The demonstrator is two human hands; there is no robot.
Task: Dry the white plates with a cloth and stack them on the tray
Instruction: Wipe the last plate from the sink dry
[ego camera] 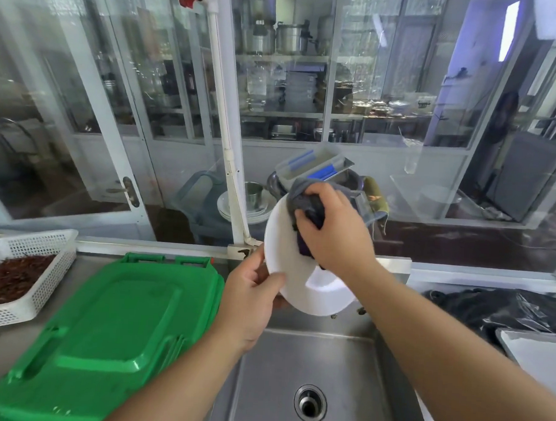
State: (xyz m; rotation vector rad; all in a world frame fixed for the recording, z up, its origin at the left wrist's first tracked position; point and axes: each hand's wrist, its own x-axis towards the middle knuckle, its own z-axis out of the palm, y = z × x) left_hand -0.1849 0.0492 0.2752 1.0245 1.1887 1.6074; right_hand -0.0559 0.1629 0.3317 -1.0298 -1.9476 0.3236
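I hold the white plate [299, 275] tilted above the steel sink [310, 366], my left hand [249, 302] pinching its lower left rim with thumb on the face and fingers curled behind. My right hand [330, 229] bunches the grey-purple cloth [305, 208] in curled fingers and presses it against the plate's upper face. A stack of green trays [103, 330] lies on the bench just left of my left hand.

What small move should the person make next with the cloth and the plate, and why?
Probably sweep the cloth down toward the plate's lower rim. The right hand presses it only on the upper part of the white plate, which the left hand holds tilted over the sink; the lower face looks not yet wiped.
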